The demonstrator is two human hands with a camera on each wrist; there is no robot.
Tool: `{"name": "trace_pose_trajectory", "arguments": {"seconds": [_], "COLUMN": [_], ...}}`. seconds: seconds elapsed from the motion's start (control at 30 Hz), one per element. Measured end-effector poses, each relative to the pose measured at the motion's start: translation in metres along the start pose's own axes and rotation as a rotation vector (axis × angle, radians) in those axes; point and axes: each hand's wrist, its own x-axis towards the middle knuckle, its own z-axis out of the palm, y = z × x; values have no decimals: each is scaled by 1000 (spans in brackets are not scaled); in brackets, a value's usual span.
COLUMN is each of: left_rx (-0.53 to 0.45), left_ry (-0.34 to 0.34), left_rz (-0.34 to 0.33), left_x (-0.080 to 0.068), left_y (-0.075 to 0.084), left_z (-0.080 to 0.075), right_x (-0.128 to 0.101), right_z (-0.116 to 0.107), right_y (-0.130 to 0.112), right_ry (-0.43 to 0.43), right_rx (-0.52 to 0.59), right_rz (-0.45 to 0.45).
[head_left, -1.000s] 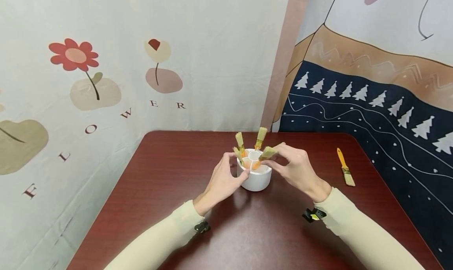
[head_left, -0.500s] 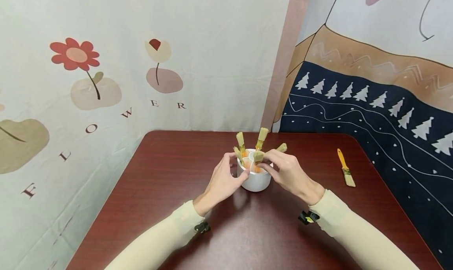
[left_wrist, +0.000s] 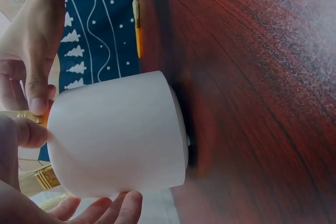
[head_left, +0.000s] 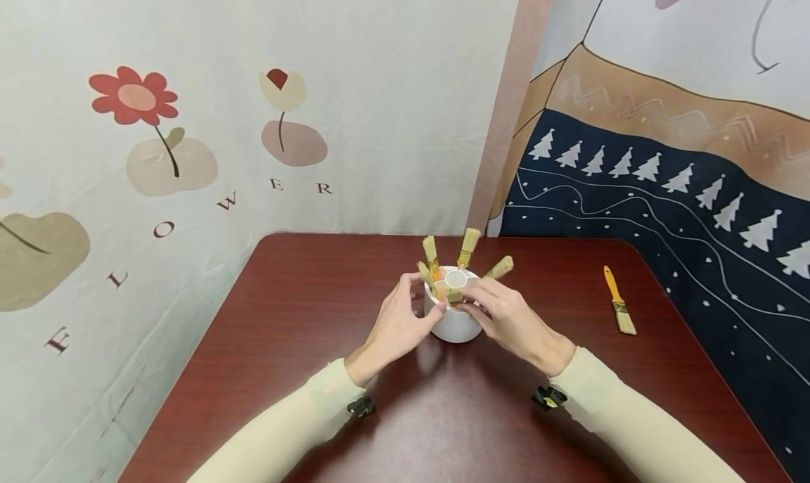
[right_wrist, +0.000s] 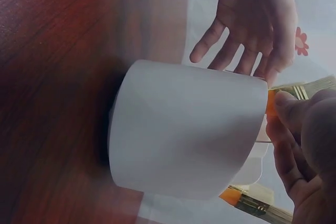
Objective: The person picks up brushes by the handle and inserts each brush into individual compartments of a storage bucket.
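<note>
A round white desk organizer [head_left: 458, 327] with inner compartments stands upright on the table. My left hand [head_left: 405, 314] holds it from the left, thumb at the front rim and fingers along the side. At the front compartment, my right hand [head_left: 515, 323] pinches a paintbrush [head_left: 453, 296], bristles up; its orange handle [right_wrist: 271, 102] goes down behind the rim in the right wrist view. Several other paintbrushes stand bristles up in the organizer, among them a back brush [head_left: 469, 244] and a right-hand brush [head_left: 500, 267] leaning outward. Their lower handles are hidden by the wall.
One more paintbrush [head_left: 618, 300] with a yellow handle lies flat on the dark red-brown table [head_left: 304, 286], off to the right. Printed cloths hang behind the table [head_left: 392, 117] and along its right side [head_left: 633, 181].
My right hand has moved left and down with the pinched paintbrush, which now sits lower in the front compartment. The right-hand brush has come into view behind it. My left hand stays put.
</note>
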Motion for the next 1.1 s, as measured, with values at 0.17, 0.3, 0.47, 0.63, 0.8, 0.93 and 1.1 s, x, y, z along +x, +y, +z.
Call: {"name": "trace_pose_trajectory", "arguments": {"seconds": [0.17,0.3,0.47,0.63,0.8,0.93,1.1], "left_rx": [-17,-15,-8,-4,1,3,32], "left_ry": [-13,-15,-13,-15,-12,-15,-21], "left_rz": [9,11,11,11,9,2,-17], "left_x": [0,0,1,2,4,5,7], "left_y": [-1,-1,0,0,1,1,1], "left_z": [0,0,-1,-1,0,-1,-1], "right_x": [-2,-4,-5,-6,-9,-11,-13], "right_z": [-2,-4,-5,-8,-16,-23,-34], "right_y": [-2,-3,-4,-3,-3,-3,1], "right_ry": [-22,-26,-13,4,-3,12,60], "right_rx": [1,-1,-3,-12,-17,-14,11], "right_rz": [8,28,49,56,107,126,131]}}
